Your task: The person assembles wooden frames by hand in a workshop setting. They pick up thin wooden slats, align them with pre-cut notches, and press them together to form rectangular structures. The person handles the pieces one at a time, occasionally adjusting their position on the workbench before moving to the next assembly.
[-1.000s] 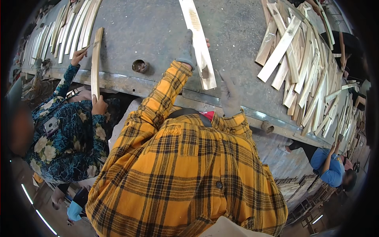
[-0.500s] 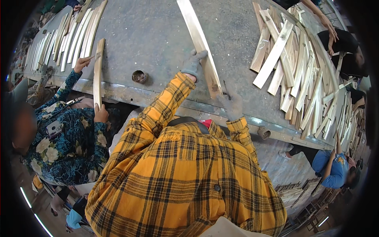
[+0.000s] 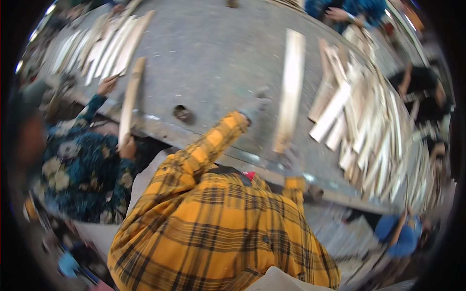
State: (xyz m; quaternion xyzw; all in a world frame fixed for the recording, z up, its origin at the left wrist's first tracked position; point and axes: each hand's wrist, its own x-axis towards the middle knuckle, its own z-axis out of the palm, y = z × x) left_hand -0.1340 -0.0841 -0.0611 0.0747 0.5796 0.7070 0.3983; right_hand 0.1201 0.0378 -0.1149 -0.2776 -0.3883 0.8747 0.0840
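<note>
A long pale wooden slat point(image 3: 290, 89) stretches away from me over the grey table point(image 3: 213, 63), its far end leaning slightly right. My left hand point(image 3: 256, 106), in a grey glove, is off the slat, left of it, with fingers stretched out and nothing seen in them. Beside the slat's near end is my right hand point(image 3: 291, 159), also gloved. Motion smears its fingers, so I cannot make out whether they grip the slat or anything else.
A big heap of slats point(image 3: 369, 121) lies on the right, a row of slats point(image 3: 104, 46) at far left. A small round container point(image 3: 182, 113) stands near the table edge. A co-worker point(image 3: 87, 160) at my left holds another slat point(image 3: 131, 102). Other people stand around.
My left hand has come off the slat. The slat has swung, its far end from left to right, away from that hand. The view has shifted and blurred.
</note>
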